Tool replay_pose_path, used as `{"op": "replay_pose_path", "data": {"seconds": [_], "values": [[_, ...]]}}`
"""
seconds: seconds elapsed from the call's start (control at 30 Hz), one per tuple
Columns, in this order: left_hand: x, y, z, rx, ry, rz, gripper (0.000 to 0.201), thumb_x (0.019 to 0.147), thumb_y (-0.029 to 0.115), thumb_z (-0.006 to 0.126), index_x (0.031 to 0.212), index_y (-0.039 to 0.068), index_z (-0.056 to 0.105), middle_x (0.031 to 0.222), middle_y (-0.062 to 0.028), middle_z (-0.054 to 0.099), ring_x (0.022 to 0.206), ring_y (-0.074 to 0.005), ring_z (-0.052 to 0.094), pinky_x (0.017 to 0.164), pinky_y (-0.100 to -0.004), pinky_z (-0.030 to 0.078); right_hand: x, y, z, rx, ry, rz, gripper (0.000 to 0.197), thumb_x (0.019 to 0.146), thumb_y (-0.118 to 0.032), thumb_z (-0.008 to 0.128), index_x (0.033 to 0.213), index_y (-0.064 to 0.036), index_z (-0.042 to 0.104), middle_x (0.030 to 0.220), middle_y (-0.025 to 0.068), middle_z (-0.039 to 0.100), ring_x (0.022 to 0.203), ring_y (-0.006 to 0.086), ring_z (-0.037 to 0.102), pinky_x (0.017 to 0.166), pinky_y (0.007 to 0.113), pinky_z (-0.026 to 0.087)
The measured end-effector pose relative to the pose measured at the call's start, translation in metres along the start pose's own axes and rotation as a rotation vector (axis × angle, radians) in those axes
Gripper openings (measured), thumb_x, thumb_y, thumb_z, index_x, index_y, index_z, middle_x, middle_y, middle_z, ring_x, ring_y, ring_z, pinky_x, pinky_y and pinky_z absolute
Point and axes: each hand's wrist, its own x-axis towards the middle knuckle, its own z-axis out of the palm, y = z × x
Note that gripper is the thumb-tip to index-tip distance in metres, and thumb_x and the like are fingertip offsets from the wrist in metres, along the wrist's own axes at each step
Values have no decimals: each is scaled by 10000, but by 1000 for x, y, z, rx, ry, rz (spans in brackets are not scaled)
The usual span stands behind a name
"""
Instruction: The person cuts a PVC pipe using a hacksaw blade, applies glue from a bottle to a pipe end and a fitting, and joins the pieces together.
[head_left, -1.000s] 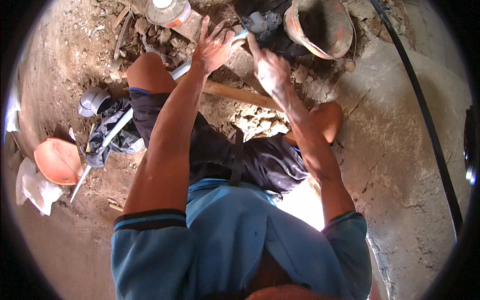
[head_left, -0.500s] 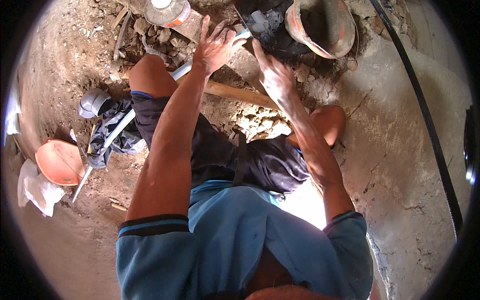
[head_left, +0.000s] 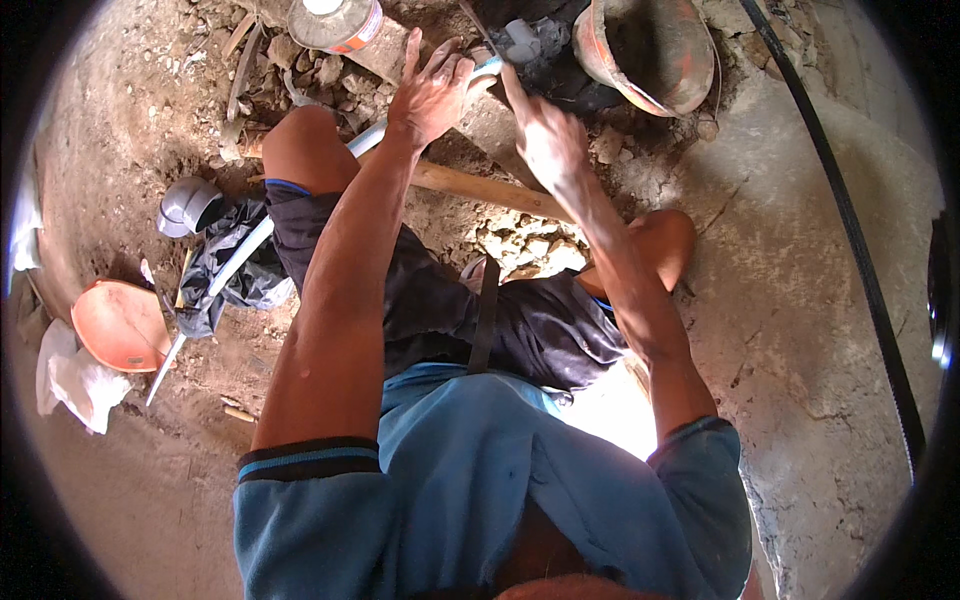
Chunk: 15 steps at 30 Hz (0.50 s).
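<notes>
A long white plastic pipe (head_left: 366,139) runs from the lower left, out of sight at my left thigh, up to a cut-looking end by my hands. My left hand (head_left: 428,100) presses and steadies it near that end, thumb along the pipe and fingers partly spread. In my right hand (head_left: 553,143) is a thin dark blade (head_left: 478,27), set across the pipe's end with the index finger stretched along it. Its grip end is hidden inside the fist. Under the hands lies a dusty board or slab (head_left: 497,140).
Near the hands stand a round can (head_left: 335,27) and a worn bucket (head_left: 590,60). A wooden handle (head_left: 480,188) crosses between my knees. Leftward lie a grey pipe fitting (head_left: 187,207), black plastic (head_left: 255,283) and an orange scoop-like piece (head_left: 120,325). A black cable (head_left: 845,200) runs along the right.
The blade and my right hand have shifted slightly, the blade sliding up and away across the pipe. My left hand and the pipe stay nearly in place.
</notes>
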Motion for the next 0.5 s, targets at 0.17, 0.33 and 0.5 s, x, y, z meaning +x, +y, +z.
{"op": "replay_pose_path", "data": {"seconds": [0.17, 0.33, 0.5], "values": [[-10, -1, -3, -9, 8, -22, 348, 962, 413, 672, 973, 68, 629, 1052, -114, 740, 1203, -248, 646, 1182, -630, 273, -16, 5, 11, 13, 112, -83, 868, 849, -12, 645, 1614, -166, 265, 855, 142, 707, 630, 282, 698, 531, 399, 599], [-5, -1, 0, 2, 6, -11, 340, 959, 415, 670, 988, 79, 621, 1033, -98, 738, 1195, -232, 649, 1188, -625, 270, -5, 3, -5, -25, -20, -12, 856, 858, -35, 643, 1611, -150, 253, 901, 158, 728, 689, 291, 726, 583, 427, 622], [-9, -1, 3, 14, -9, -13, 339, 958, 416, 672, 980, 83, 616, 1021, -94, 739, 1201, -229, 646, 1189, -626, 267, 3, -5, -3, -22, -4, -11, 862, 865, -14, 645, 1612, -156, 237, 925, 167, 731, 719, 304, 735, 626, 431, 636]]}}
